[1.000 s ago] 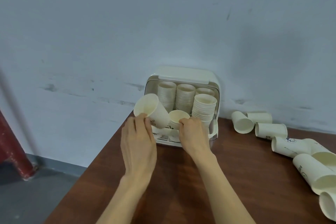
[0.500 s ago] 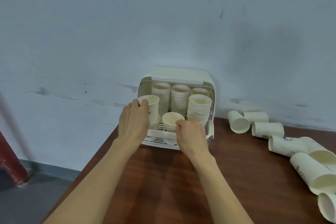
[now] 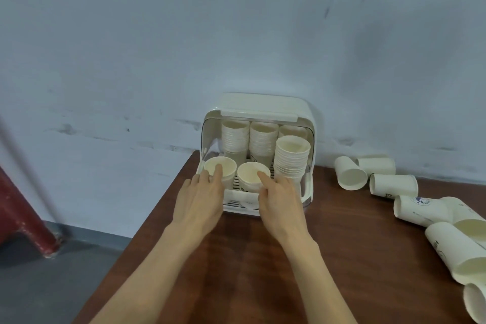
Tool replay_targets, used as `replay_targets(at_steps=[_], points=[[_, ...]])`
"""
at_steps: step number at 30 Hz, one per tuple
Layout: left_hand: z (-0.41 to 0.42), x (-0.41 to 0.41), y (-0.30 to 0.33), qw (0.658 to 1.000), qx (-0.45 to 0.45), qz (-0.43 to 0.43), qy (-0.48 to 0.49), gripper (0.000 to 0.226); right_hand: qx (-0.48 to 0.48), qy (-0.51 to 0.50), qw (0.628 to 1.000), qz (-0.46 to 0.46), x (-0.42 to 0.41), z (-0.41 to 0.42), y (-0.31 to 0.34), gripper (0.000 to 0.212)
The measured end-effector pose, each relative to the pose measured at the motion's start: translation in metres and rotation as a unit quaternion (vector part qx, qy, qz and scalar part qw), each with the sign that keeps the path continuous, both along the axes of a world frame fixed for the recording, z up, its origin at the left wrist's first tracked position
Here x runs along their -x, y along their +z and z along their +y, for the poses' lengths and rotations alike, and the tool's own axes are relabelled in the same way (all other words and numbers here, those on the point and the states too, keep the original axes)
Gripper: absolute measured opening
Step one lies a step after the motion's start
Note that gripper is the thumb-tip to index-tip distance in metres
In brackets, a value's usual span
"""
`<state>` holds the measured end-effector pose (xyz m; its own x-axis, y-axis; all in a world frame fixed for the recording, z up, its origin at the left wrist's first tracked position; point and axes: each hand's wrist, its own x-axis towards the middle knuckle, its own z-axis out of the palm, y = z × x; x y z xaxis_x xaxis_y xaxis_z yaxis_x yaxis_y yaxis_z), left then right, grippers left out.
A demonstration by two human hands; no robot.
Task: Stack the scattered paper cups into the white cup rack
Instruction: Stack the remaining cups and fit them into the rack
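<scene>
The white cup rack [image 3: 307, 193] stands at the table's far edge against the wall, its lid raised. Inside it are tall stacks of paper cups [image 3: 291, 159] along the back and at the front right. Two single cups stand upright in the front row. My left hand [image 3: 201, 198] grips the front-left cup [image 3: 226, 169] with a finger over its rim. My right hand [image 3: 280, 197] grips the front-middle cup [image 3: 249, 179] the same way. Several loose paper cups [image 3: 393, 184] lie on their sides on the table to the right.
The brown wooden table [image 3: 263, 258] ends at a left edge close to my left forearm. A grey wall rises right behind the rack. A red post [image 3: 23, 221] stands on the grey floor at the far left.
My left hand has lowered its cup from a tilted, raised position into the rack's front-left slot, where it stands upright. My right hand has stayed on the middle cup.
</scene>
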<state>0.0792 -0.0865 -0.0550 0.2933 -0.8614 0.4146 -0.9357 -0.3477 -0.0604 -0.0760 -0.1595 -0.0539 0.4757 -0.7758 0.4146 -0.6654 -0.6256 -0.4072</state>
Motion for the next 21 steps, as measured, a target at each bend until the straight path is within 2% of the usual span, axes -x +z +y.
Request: replay_targets(at_steps=[2, 6, 13, 21], points=[[0.008, 0.006, 0.011, 1.0, -0.007, 0.025, 0.002, 0.047, 0.0, -0.012, 1.0, -0.004, 0.002, 0.008, 0.004, 0.045], [0.039, 0.031, 0.032, 0.998, 0.018, 0.058, -0.001, 0.033, 0.022, -0.014, 0.999, 0.027, 0.012, 0.037, 0.017, 0.042], [0.091, 0.083, 0.049, 0.988, 0.006, 0.148, -0.038, 0.033, -0.008, -0.005, 0.997, 0.072, 0.066, 0.093, 0.046, 0.036], [0.104, 0.15, 0.053, 0.978, -0.022, 0.191, -0.087, 0.049, -0.025, -0.066, 0.992, 0.1, 0.159, 0.114, 0.063, 0.039]])
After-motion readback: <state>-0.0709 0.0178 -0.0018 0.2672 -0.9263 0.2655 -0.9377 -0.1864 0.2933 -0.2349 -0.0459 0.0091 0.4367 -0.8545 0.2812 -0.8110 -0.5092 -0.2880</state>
